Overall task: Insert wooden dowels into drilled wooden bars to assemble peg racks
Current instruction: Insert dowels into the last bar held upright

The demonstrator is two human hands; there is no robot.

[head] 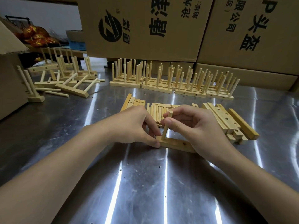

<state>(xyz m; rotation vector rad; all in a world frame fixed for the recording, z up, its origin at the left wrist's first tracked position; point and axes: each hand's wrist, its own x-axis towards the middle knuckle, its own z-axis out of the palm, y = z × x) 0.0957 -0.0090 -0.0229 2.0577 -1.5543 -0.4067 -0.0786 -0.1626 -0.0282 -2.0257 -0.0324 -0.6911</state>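
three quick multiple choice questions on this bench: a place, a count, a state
1. Where do the loose dowels lie?
A on the floor
B on the table, beyond the left hand and right hand
C at the near table edge

2. How many dowels show standing in the bar being worked on?
A one
B three
C five

3. The dowel that the right hand pinches is
A lying flat
B snapped in two
C upright, lower end at the bar

1 B, they lie past both hands; 2 A, one peg rises from it; 3 C, it stands on the bar.
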